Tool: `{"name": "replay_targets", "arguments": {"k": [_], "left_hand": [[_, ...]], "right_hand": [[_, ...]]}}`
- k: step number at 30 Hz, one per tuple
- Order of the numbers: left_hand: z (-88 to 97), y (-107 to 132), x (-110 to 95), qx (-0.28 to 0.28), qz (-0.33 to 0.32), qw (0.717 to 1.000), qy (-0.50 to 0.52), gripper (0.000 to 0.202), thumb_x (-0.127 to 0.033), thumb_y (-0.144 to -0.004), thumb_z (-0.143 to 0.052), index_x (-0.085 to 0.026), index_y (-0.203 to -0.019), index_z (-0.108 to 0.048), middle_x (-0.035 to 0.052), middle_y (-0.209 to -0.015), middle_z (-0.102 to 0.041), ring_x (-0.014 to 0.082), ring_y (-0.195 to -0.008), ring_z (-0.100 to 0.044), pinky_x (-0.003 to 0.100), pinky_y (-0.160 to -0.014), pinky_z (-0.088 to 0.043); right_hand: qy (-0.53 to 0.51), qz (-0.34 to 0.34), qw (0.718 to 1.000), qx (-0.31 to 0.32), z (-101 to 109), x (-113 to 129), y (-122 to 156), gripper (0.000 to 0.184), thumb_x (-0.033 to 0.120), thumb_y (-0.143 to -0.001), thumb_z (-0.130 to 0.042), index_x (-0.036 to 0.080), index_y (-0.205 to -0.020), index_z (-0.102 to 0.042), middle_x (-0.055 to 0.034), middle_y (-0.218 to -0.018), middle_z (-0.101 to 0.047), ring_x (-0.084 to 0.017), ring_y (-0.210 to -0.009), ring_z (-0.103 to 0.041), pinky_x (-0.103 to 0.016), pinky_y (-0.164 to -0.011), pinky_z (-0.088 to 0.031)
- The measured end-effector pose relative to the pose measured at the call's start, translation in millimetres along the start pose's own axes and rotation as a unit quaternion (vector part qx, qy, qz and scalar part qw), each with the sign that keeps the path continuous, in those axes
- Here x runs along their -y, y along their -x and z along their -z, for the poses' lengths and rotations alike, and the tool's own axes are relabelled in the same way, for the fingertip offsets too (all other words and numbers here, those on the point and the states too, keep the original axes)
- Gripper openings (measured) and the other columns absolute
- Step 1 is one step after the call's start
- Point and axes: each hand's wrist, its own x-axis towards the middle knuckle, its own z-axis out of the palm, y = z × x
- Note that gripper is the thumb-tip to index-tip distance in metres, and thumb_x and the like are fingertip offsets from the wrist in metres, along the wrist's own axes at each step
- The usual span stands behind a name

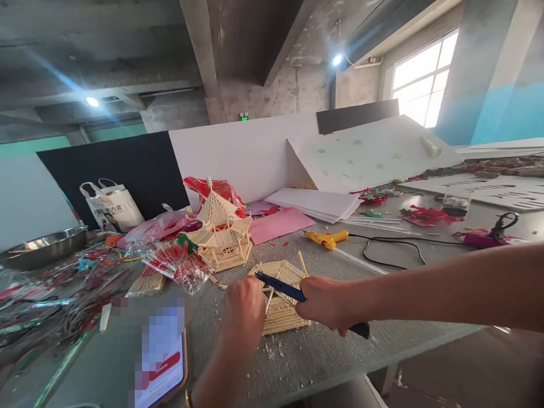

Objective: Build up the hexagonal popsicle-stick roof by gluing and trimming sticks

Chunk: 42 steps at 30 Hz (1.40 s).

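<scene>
In the head view, a flat many-sided panel of pale wooden sticks (285, 318) lies on the table in front of me. My right hand (325, 300) is wrapped round a dark blue utility knife (280, 287), which slants across the panel with its tip up and to the left. At the panel's left edge, my left hand (244, 306) is closed close to the knife's tip; its fingertips are hidden, so what they grip does not show. One loose stick (302, 263) juts up behind the panel. Beyond stands a small pavilion of the same sticks (224, 232) with a pointed roof.
A yellow glue gun (327, 239) with a black cord lies behind my right hand. On the left are a phone (164, 362), plastic-wrapped sticks (178, 263), a metal bowl (45, 246) and a tote bag (113, 207). Pink paper (276, 225) and white boards (317, 204) lie farther back.
</scene>
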Motion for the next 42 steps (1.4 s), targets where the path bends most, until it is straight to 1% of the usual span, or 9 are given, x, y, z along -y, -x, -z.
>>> {"name": "replay_targets", "arguments": {"k": [7, 16, 20, 24, 28, 31, 34, 38, 42], "left_hand": [[5.4, -22.3, 1.9, -0.061, -0.022, 0.997, -0.032, 0.036, 0.002, -0.078, -0.031, -0.009, -0.085, -0.064, 0.0154, -0.077, -0.063, 0.0261, -0.080, -0.062, 0.032, -0.064, -0.043], [12.1, -28.0, 14.9, -0.058, 0.017, 0.997, 0.037, 0.033, -0.002, -0.075, -0.034, -0.010, -0.081, -0.065, 0.0172, -0.078, -0.066, 0.0265, -0.078, -0.064, 0.033, -0.064, -0.044], [5.7, -15.8, 36.7, -0.038, 0.016, 0.990, 0.137, 0.018, -0.011, -0.071, -0.042, -0.015, -0.069, -0.059, 0.0097, -0.067, -0.065, 0.0226, -0.069, -0.063, 0.030, -0.061, -0.043], [-12.6, -1.8, 55.7, 0.090, 0.044, 0.895, 0.434, 0.015, -0.028, -0.074, -0.048, -0.018, -0.063, -0.050, -0.0015, -0.051, -0.055, 0.0152, -0.050, -0.059, 0.025, -0.050, -0.045], [-23.9, 10.2, 64.5, 0.128, 0.046, 0.815, 0.564, 0.019, -0.035, -0.070, -0.055, -0.017, -0.067, -0.053, -0.0024, -0.054, -0.055, 0.0129, -0.050, -0.057, 0.025, -0.050, -0.047], [-24.0, 18.0, 65.5, 0.156, 0.042, 0.782, 0.602, 0.022, -0.037, -0.069, -0.058, -0.016, -0.067, -0.053, -0.0023, -0.053, -0.056, 0.0110, -0.048, -0.055, 0.023, -0.048, -0.045], [-22.9, 23.9, 63.9, 0.178, 0.031, 0.761, 0.623, 0.024, -0.038, -0.068, -0.060, -0.015, -0.069, -0.054, -0.0022, -0.053, -0.056, 0.0108, -0.047, -0.055, 0.022, -0.046, -0.044], [-26.2, 27.3, 60.1, 0.187, 0.036, 0.750, 0.633, 0.028, -0.041, -0.067, -0.061, -0.014, -0.070, -0.055, -0.0020, -0.052, -0.056, 0.0104, -0.046, -0.054, 0.021, -0.045, -0.043], [-31.2, 27.7, 57.0, 0.190, 0.046, 0.739, 0.644, 0.030, -0.044, -0.068, -0.062, -0.015, -0.069, -0.052, -0.0021, -0.052, -0.056, 0.0099, -0.047, -0.053, 0.021, -0.045, -0.042]], "right_hand": [[-0.060, -0.027, 0.998, -0.024, 15.2, -3.5, -17.9, 0.014, 0.021, -0.071, -0.047, 0.014, -0.059, -0.046, 0.0004, -0.038, -0.043, -0.013, -0.030, -0.046, -0.024, -0.033, -0.039], [-0.052, 0.001, 0.995, -0.082, 25.9, -5.9, -29.0, 0.020, 0.025, -0.070, -0.047, 0.017, -0.052, -0.041, 0.0001, -0.034, -0.041, -0.013, -0.028, -0.041, -0.025, -0.029, -0.034], [-0.216, 0.038, 0.973, -0.066, 42.0, 13.5, -19.2, 0.021, 0.025, -0.074, -0.045, 0.015, -0.056, -0.044, -0.0017, -0.042, -0.046, -0.011, -0.035, -0.046, -0.024, -0.037, -0.041], [-0.363, 0.090, 0.925, -0.065, 71.7, 33.5, -4.6, 0.016, 0.028, -0.077, -0.047, 0.015, -0.067, -0.047, -0.0032, -0.054, -0.051, -0.011, -0.046, -0.051, -0.026, -0.046, -0.046], [-0.412, 0.166, 0.887, -0.123, 112.1, 30.7, -8.5, 0.017, 0.032, -0.081, -0.044, 0.016, -0.076, -0.048, -0.0043, -0.063, -0.052, -0.012, -0.055, -0.052, -0.025, -0.052, -0.048], [-0.378, 0.150, 0.897, -0.175, 135.5, 10.0, -33.1, 0.019, 0.033, -0.082, -0.045, 0.015, -0.077, -0.048, -0.0045, -0.064, -0.052, -0.012, -0.054, -0.052, -0.025, -0.052, -0.047], [-0.247, 0.040, 0.946, -0.205, 139.4, -13.9, -67.4, 0.023, 0.037, -0.078, -0.053, 0.014, -0.078, -0.050, -0.0051, -0.061, -0.053, -0.013, -0.050, -0.052, -0.027, -0.048, -0.045], [-0.026, -0.047, 0.981, -0.185, 117.9, -29.4, -105.5, 0.027, 0.039, -0.075, -0.056, 0.012, -0.072, -0.055, -0.0051, -0.056, -0.053, -0.016, -0.049, -0.052, -0.028, -0.048, -0.041], [0.026, -0.039, 0.983, -0.176, 91.3, -23.9, -136.5, 0.027, 0.037, -0.068, -0.062, 0.013, -0.057, -0.056, -0.0041, -0.049, -0.049, -0.018, -0.054, -0.053, -0.028, -0.051, -0.039]]}}
